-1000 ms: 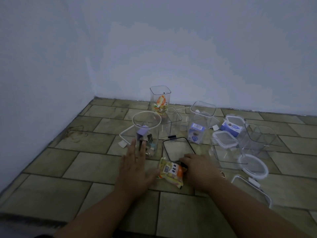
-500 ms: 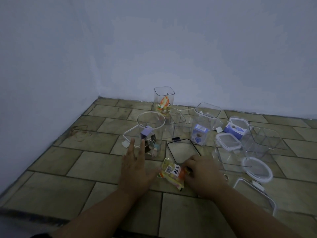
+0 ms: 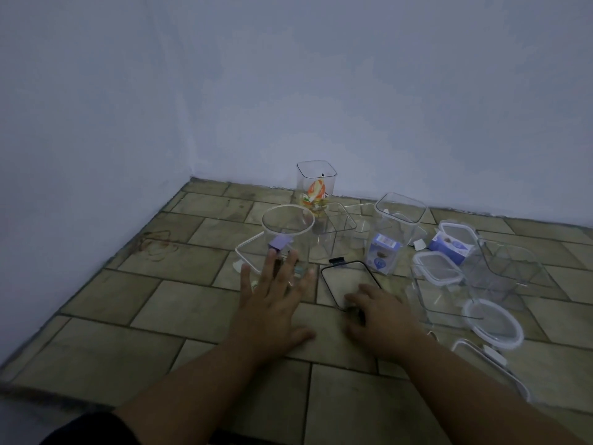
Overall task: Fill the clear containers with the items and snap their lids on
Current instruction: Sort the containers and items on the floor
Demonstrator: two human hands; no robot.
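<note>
My left hand [image 3: 274,305] lies palm down on the tiled floor, fingers spread, fingertips at the base of a round clear container [image 3: 288,220] that holds a purple item [image 3: 279,243]. My right hand [image 3: 380,319] rests with curled fingers on the near corner of a black-rimmed lid [image 3: 346,262]. The yellow snack packet is not visible. A tall square container [image 3: 316,175] by the wall holds an orange packet. Another open container [image 3: 401,210] has a blue box [image 3: 383,252] in it.
To the right stand a small container with a white-rimmed lid [image 3: 438,271], a loose blue box [image 3: 449,247] and a large clear container [image 3: 507,264]. A round white lid [image 3: 494,322] and a rectangular lid [image 3: 491,358] lie near my right forearm. The walls meet at the far left.
The yellow packet that lay between my hands is out of sight. My left hand has slid forward and right toward the round container. My right hand stays by the lid's near corner.
</note>
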